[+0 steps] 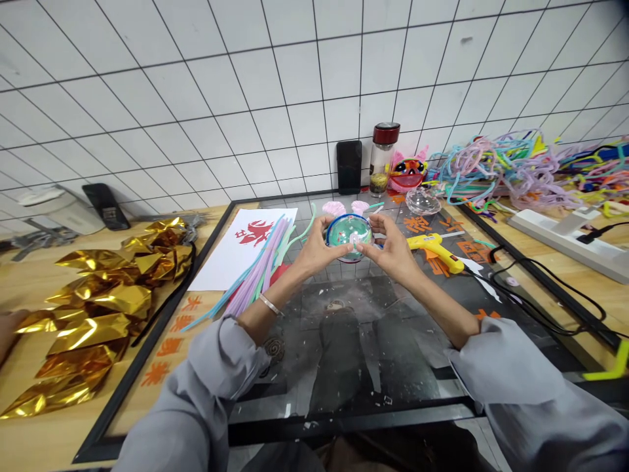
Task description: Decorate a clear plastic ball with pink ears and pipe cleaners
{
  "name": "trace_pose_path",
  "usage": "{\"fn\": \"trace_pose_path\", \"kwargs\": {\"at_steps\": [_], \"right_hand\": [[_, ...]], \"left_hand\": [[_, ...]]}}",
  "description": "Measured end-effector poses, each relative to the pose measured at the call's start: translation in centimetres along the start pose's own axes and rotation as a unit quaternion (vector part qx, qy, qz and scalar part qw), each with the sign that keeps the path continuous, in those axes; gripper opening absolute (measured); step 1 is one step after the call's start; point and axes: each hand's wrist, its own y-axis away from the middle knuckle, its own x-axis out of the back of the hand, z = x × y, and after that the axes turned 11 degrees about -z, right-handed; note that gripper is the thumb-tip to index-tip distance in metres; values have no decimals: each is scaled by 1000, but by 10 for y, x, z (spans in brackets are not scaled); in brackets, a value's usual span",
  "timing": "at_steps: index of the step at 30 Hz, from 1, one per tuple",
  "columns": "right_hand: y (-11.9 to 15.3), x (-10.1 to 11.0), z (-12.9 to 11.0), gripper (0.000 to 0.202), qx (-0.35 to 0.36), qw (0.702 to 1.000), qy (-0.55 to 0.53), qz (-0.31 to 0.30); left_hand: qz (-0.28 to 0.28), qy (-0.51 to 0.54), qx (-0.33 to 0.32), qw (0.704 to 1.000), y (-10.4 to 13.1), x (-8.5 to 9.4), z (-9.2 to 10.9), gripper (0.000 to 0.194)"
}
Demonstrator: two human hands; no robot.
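My left hand (317, 246) and my right hand (392, 248) are closed around opposite sides of a small round clear plastic case (350, 229). The case has a blue rim and looks green inside. Both thumbs meet at its near edge, pressing by a small pale spot. Just beyond it show two fuzzy pink pieces (334, 208) and a short green pipe cleaner (376, 206); whether they are joined to the case I cannot tell. A yellow glue gun (437, 251) lies to the right of my right hand. Left of my left hand is a bundle of pastel pipe cleaners (260, 262).
A white sheet with a red print (221, 259) lies under the bundle. At the back stand a black phone (348, 168), a glass bottle (379, 160) and a pink mask-like craft (409, 174). Gold foil (98, 308) lies left; tangled pipe cleaners (511, 170) and a power strip (565, 242) are right.
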Motion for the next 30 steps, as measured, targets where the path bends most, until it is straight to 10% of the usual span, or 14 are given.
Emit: {"fn": "trace_pose_path", "kwargs": {"at_steps": [10, 30], "right_hand": [[1, -1, -1, 67, 14, 1000, 5, 2], [3, -7, -6, 65, 37, 999, -9, -8]], "left_hand": [[-21, 5, 25, 999, -2, 3, -1, 99], [24, 17, 78, 997, -1, -4, -3, 84]]}}
